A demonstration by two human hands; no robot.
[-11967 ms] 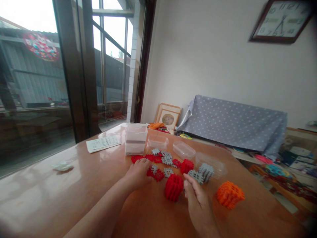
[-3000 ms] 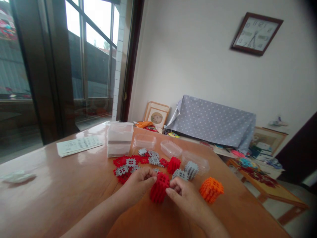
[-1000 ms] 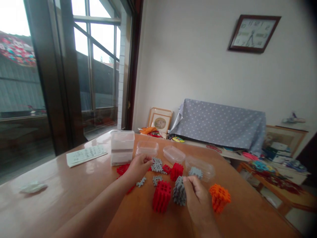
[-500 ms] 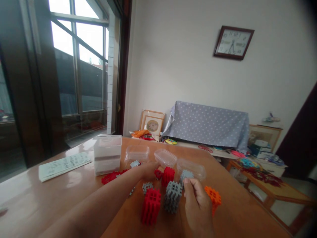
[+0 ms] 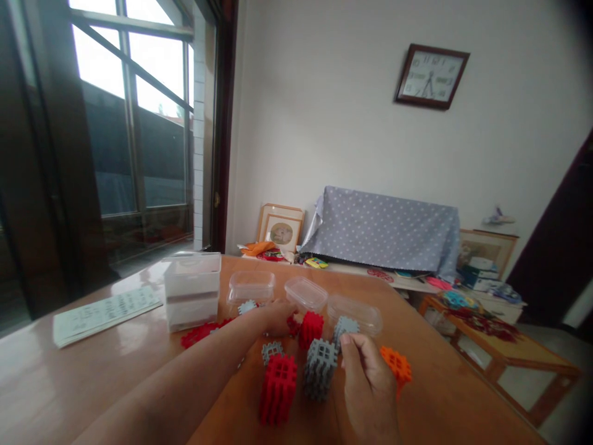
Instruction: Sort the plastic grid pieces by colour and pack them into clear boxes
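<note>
My left hand (image 5: 281, 316) reaches across the table beside a small red notched plastic piece (image 5: 293, 325). Its fingers are small and partly hidden, so their grip cannot be made out. Just right of it stands a red stack of notched square pieces (image 5: 311, 330). My right hand (image 5: 368, 374) is closed, thumb against finger, at the near edge of a light grey stack (image 5: 345, 327). In front stand a darker grey stack (image 5: 320, 369) and a taller red stack (image 5: 278, 389). An orange stack (image 5: 396, 364) is partly hidden behind my right hand.
Clear plastic tubs (image 5: 306, 293) line the far side of the table (image 5: 445, 383). To the left are a box with drawers (image 5: 192, 293) and a printed sheet (image 5: 109, 315). Loose red pieces (image 5: 201, 334) and a grey piece (image 5: 272, 353) lie near my left forearm.
The whole view has shifted slightly. My left hand has drawn a little to the left beside the small red piece. My right hand stays at the light grey stack.
</note>
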